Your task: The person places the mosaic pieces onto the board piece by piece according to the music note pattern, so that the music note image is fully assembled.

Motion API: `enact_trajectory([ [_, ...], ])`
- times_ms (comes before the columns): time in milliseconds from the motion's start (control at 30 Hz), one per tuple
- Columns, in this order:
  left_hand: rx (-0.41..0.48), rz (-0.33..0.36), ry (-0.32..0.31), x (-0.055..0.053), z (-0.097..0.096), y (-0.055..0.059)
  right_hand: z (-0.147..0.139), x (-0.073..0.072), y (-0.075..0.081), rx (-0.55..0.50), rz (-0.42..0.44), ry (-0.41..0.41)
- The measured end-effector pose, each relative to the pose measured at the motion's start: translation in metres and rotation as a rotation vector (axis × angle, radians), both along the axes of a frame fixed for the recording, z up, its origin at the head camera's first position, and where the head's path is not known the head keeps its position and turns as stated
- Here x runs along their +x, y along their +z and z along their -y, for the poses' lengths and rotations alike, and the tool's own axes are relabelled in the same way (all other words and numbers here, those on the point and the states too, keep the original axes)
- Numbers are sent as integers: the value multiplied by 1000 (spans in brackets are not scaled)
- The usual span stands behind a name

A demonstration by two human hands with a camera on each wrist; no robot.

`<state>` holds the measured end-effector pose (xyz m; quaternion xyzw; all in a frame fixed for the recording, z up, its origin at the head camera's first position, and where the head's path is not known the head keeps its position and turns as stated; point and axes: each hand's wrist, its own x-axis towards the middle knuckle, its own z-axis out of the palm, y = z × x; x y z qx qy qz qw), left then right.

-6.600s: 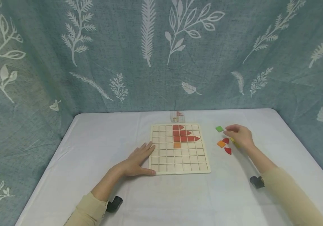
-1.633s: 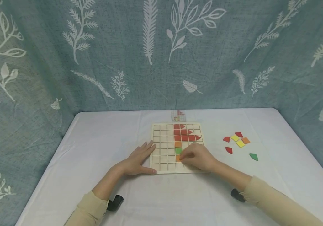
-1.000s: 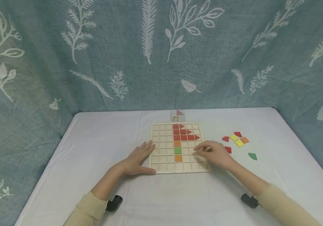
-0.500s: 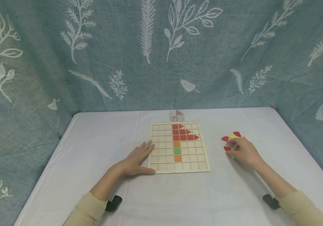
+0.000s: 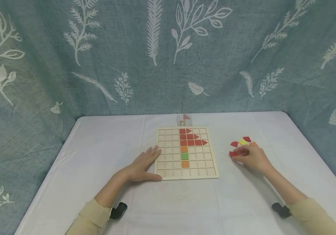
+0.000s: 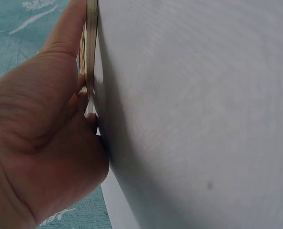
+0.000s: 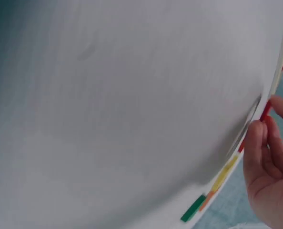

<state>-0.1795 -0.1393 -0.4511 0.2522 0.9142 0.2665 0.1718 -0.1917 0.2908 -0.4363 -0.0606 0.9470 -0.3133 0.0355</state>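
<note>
Red rounded tile point(image 5: 232, 154), right of centre in the head view, has slid slightly left within half a second and is pinched by the right hand point(image 5: 251, 157), so a loose piece is now held. The left hand point(image 5: 145, 166) lies spread at the left edge of the board point(image 5: 193, 163). Upper centre, the small card point(image 5: 181, 119) shows no readable writing.

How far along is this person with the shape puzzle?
Already placed: three red rows and an orange-green-orange column on the grid board. In hand: the right hand pinches a red quarter-round piece, while the left hand rests at the board's edge. Probably left: the loose pieces beside the board, including two more red quarter-rounds, a yellow square, an orange piece and a green piece.
</note>
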Motion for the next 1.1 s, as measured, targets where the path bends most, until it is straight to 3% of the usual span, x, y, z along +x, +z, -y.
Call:
enact_trajectory([
  [233, 0, 2, 4, 0, 0, 1, 26, 4, 0, -237, 127, -32],
  [433, 0, 9, 5, 1, 0, 3, 57, 7, 1, -389, 203, 20],
  [567, 1, 12, 2, 1, 0, 5, 78, 9, 2, -433, 238, 63],
  [767, 3, 17, -2, 1, 0, 6, 107, 11, 0, -369, 214, 223],
  [1100, -3, 13, 1, 0, 0, 3, 131, 13, -4, -123, -38, 600],
])
